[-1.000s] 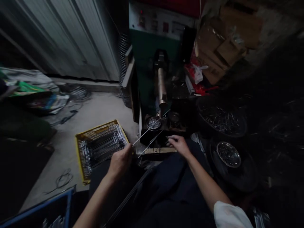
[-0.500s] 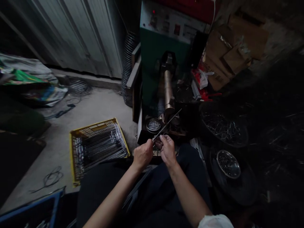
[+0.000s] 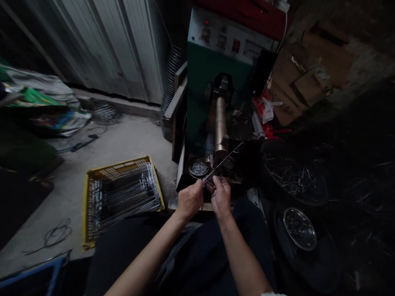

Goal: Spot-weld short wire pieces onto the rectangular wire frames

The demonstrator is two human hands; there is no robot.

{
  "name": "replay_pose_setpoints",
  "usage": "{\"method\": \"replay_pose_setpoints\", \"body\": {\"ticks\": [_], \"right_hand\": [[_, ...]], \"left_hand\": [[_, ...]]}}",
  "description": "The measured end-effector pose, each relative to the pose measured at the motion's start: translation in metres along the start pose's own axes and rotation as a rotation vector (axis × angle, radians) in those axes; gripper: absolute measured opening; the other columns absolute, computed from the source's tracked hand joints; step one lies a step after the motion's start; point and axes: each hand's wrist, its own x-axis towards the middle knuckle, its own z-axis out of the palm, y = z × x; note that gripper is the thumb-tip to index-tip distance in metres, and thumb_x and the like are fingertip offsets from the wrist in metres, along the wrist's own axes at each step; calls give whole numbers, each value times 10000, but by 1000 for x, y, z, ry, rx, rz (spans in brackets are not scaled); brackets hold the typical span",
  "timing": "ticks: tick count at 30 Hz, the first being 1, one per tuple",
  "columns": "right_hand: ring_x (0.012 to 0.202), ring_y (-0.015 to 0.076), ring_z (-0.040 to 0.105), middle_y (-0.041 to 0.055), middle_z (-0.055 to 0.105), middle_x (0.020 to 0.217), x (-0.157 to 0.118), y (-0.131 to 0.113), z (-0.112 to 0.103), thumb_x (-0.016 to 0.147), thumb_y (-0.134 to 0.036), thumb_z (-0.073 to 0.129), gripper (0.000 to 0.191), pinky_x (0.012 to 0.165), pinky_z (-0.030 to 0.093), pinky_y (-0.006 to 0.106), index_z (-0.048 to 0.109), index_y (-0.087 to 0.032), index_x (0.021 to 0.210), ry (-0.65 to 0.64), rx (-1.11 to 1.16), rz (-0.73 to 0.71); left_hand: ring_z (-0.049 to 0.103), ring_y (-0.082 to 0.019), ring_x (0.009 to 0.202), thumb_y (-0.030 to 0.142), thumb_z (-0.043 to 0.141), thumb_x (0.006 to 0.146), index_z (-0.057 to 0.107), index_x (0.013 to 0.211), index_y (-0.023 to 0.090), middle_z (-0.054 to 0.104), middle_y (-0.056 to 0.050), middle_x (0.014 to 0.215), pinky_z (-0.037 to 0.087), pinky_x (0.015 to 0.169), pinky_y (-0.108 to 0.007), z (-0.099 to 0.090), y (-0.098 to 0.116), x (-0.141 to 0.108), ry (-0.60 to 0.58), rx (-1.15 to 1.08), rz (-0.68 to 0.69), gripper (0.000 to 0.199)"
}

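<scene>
1. Two hands show in the head view: the left hand (image 3: 190, 200) is curled closed around a thin steel rod (image 3: 222, 163), the right hand (image 3: 221, 198) pinches it just beside the left (the knuckles almost touch);
2. the rod slants up and away, over a round dish (image 3: 199, 168) of small metal pieces, near a brass-coloured cylinder (image 3: 220, 127) on a green machine (image 3: 212, 70);
3. a yellow crate (image 3: 87, 209) of rods sits on the concrete floor to the left.

You're live from the camera on your own head, tipped forward and steeply down over your dark trousers (image 3: 243, 238), and it's in close on your bare left hand (image 3: 190, 200) and right hand (image 3: 221, 198)! Just ahead rises the green metal machine cabinet (image 3: 216, 74), a yellow plastic crate (image 3: 88, 205) sits low to your left, and the corrugated grey metal wall (image 3: 105, 41) lies farther off.
</scene>
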Motion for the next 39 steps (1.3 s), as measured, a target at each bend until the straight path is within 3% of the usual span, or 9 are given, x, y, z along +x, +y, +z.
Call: {"method": "replay_pose_setpoints", "body": {"ticks": [14, 18, 24, 31, 39], "right_hand": [[667, 133, 683, -2, 713, 744, 12, -2, 7, 690, -314, 785, 249, 647, 569, 247, 589, -188, 778, 24, 22, 1], [682, 158, 689, 9, 710, 732, 12, -6, 3, 720, -380, 753, 256, 650, 563, 274, 604, -189, 805, 4, -124, 8], [551, 111, 590, -20, 667, 646, 23, -15, -4, 719, -406, 738, 255, 527, 464, 215, 622, -179, 737, 48, -276, -106], [501, 77, 518, -38, 633, 619, 36, -17, -8, 713, -432, 762, 305, 490, 399, 195, 601, -176, 752, 39, -227, -92], [470, 62, 482, -39, 618, 638, 33, -19, -13, 732, -460, 740, 321, 433, 358, 171, 570, -190, 762, -1, -232, -46]], "left_hand": [[701, -254, 654, 189, 371, 968, 588, 907, 176, 696, -78, 682, 306, 491, -313, -6, -3, 12, -3, -6, 13, 226], [703, -253, 666, 209, 363, 976, 580, 940, 174, 698, -77, 689, 312, 494, -308, -8, -4, 14, -33, -8, 31, 222], [712, -261, 694, 223, 337, 994, 564, 932, 181, 715, -79, 738, 309, 496, -300, -9, 2, 33, -30, -23, 56, 239], [708, -251, 696, 211, 336, 990, 566, 949, 178, 713, -82, 738, 315, 500, -288, -4, 5, 46, -18, -43, 75, 236], [667, -216, 672, 194, 305, 994, 542, 913, 176, 685, -77, 741, 370, 556, -284, 0, -2, 41, -18, -103, 108, 251]]}}
